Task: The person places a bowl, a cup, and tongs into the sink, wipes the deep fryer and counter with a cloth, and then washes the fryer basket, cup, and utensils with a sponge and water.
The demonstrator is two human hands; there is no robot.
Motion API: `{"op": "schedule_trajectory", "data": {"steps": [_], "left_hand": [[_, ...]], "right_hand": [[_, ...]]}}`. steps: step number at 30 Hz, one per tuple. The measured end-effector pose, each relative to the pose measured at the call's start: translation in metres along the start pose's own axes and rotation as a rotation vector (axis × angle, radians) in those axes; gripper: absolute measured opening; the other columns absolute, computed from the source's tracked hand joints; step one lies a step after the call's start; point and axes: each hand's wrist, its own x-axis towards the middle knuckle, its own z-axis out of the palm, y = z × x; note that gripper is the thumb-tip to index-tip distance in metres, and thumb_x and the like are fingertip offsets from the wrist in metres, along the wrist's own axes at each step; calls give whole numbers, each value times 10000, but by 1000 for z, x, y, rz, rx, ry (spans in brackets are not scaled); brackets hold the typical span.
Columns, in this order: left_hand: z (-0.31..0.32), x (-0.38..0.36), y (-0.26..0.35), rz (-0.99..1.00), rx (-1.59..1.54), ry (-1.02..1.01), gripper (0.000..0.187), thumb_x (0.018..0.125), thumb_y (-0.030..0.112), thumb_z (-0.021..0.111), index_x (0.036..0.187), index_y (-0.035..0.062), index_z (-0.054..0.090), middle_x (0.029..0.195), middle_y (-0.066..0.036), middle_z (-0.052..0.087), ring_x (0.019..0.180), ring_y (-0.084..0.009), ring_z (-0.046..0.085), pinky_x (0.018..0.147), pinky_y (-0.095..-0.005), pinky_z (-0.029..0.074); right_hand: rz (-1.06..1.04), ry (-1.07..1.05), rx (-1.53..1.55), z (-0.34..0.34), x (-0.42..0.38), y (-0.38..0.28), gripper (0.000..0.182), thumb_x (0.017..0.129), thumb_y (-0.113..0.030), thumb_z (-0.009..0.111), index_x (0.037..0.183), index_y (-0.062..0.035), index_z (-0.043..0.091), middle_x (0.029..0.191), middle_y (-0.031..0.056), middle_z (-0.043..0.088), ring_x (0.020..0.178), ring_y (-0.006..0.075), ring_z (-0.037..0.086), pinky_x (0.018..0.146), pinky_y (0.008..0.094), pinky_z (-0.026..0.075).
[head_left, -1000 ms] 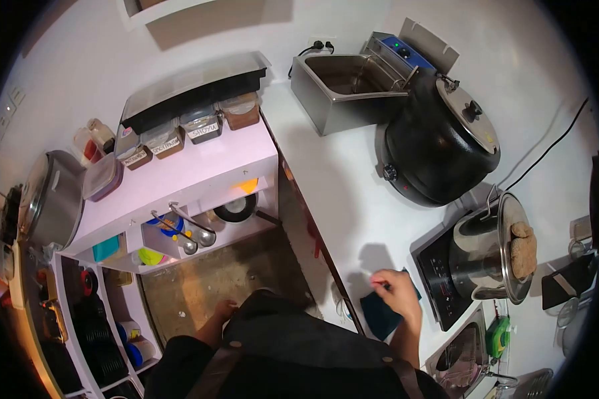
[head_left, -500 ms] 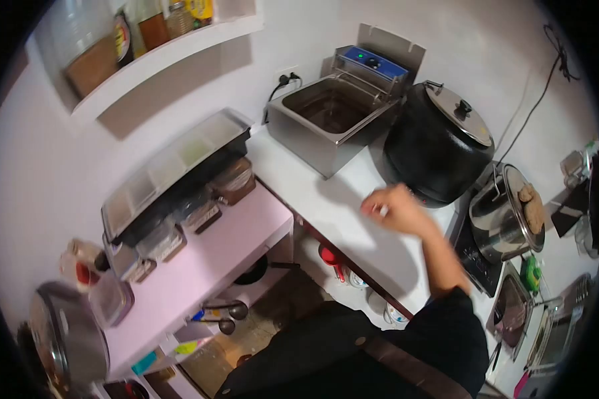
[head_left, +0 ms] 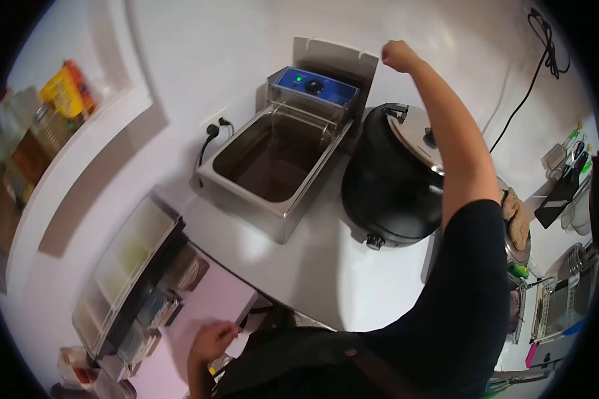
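Note:
My right hand is raised at the top, closed in a fist, beside the upper right corner of an upright metal panel. No object shows in it. That panel stands behind a stainless deep fryer with dark liquid in its tank and a green light on its blue control box. Below the raised arm stands a black soup kettle with a metal lid, partly hidden by my forearm. My left hand is low over the pink counter, its fingers curled in, with nothing visible in them.
On the left, a lidded condiment tray stands above several clear containers. A wall shelf holds jars and packets. Plugs sit in the wall outlet, and a black cord hangs at right. Brown mitts lie on a pot.
My right hand has risen from over the white counter to beside the metal panel. My left hand has come into view at the bottom. The view has turned and moved closer to the fryer.

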Motion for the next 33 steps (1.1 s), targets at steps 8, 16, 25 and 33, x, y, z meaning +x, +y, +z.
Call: {"op": "schedule_trajectory", "data": {"steps": [8,16,25,33], "left_hand": [[-102,200,312,832,317,600,190,794,187,546,735,13,597,592,-98,564,514,-106,525,489,-249,405],[-170,502,415,890,696,702,256,730,161,558,971,81,587,875,-116,613,833,-239,582,758,-327,454],[-132,536,419,918,904,686,288,764,126,535,1045,189,537,1041,-63,469,930,-251,523,774,-384,447],[-148,540,436,978,1373,690,270,801,137,458,1053,232,481,968,-70,491,874,-238,544,673,-367,466]], "right_hand": [[305,-266,-62,42,62,-1,257,752,-77,497,984,-122,598,1073,111,548,1003,275,518,817,381,451],[-203,-205,-175,49,60,-1,181,758,-164,538,919,-134,617,1049,61,528,999,240,515,793,355,464],[-202,-186,-342,42,63,-9,189,772,-129,486,894,-83,623,1112,42,512,1001,224,516,756,334,484],[-142,-133,-299,53,67,-1,229,773,-118,459,945,-43,590,1024,100,564,965,249,544,758,355,473]]}}
